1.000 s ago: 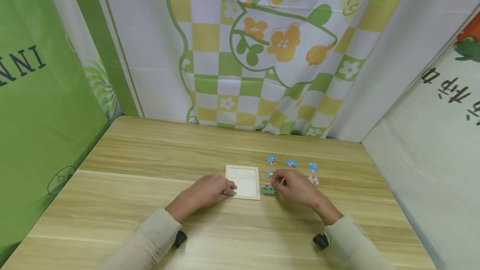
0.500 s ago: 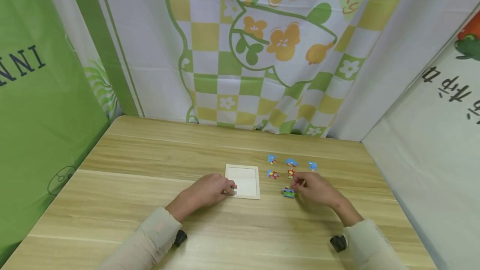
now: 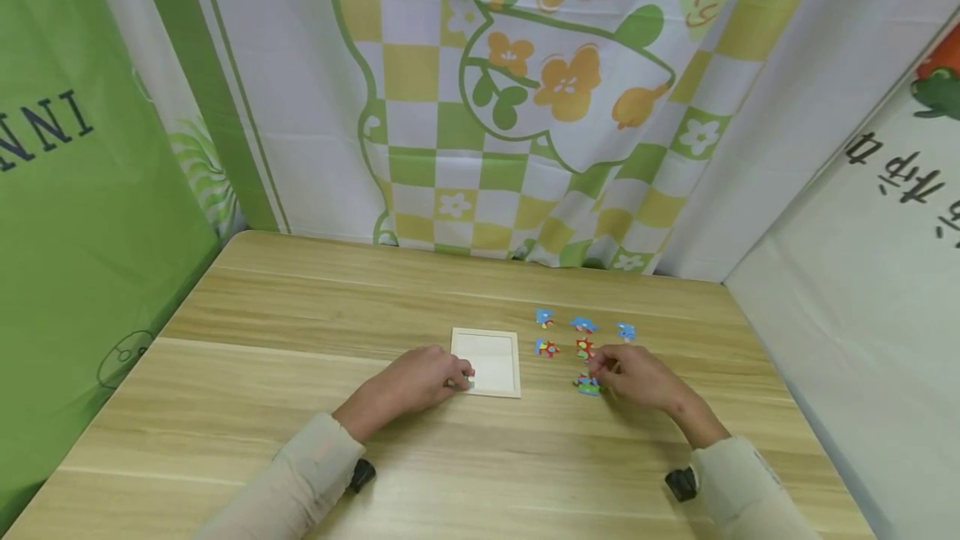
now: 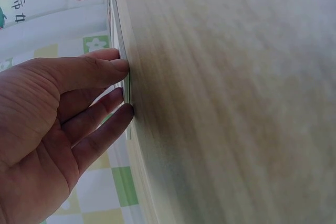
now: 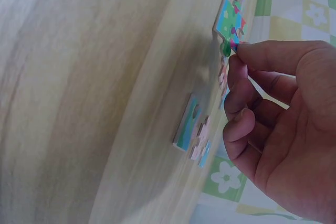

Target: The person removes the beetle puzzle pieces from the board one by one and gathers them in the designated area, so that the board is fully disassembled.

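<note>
At the lower left corner of a square wooden puzzle tray, my left hand grips the frame with bent fingers. Its thumb and fingertips sit along the edge in the left wrist view. A small colored bit of a puzzle piece shows beside those fingertips, mostly hidden. To the right, my right hand pinches a green and blue puzzle piece between thumb and index finger, close over the table. Just behind it lies a red and yellow puzzle piece.
Blue puzzle pieces form a row at the back, with a blue, red and yellow piece before them. In the right wrist view, a blue-green piece and a pink piece lie beyond my fingers. A patterned curtain hangs behind the table.
My right hand has moved right with the green and blue puzzle piece, away from the tray, uncovering the red and yellow pieces. My left hand has stayed at the tray corner.
</note>
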Motion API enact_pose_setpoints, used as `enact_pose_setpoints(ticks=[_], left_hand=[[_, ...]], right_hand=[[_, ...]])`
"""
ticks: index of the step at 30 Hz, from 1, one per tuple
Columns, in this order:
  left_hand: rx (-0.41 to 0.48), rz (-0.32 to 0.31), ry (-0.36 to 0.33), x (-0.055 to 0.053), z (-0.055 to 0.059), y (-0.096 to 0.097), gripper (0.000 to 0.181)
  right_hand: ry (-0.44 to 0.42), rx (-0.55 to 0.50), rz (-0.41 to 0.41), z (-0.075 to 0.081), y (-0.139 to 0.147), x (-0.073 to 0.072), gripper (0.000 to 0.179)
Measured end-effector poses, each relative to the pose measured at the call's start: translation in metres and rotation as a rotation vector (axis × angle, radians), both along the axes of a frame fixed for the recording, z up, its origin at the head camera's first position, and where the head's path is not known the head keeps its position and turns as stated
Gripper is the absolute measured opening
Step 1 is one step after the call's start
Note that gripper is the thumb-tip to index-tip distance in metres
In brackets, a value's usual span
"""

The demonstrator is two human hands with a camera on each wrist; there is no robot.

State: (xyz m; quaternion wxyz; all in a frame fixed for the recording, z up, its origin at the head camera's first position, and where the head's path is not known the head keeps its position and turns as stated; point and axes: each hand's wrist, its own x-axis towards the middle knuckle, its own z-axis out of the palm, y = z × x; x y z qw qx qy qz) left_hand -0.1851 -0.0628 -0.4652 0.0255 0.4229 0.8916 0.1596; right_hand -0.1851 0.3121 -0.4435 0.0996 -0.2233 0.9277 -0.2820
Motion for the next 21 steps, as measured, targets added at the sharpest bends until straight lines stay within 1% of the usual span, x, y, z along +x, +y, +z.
enact_pose_setpoints(ticks=[6,12,19,21], left_hand=[[0.0,0.003,-0.008,0.0,-0.001,0.0,0.015],[0.002,0.005,-0.021,-0.001,-0.001,0.001,0.017],[-0.025,-0.027,0.04,0.0,0.001,0.0,0.016],[-0.026,-0.024,0.038,0.0,0.001,0.0,0.016]], right_hand=[[0.03,0.039,-0.021,-0.003,0.001,-0.001,0.007],[0.065,0.074,-0.023,-0.008,0.001,-0.003,0.007],[0.089,0.102,-0.012,-0.012,0.001,-0.006,0.006],[0.086,0.104,-0.013,-0.012,0.001,-0.007,0.007]])
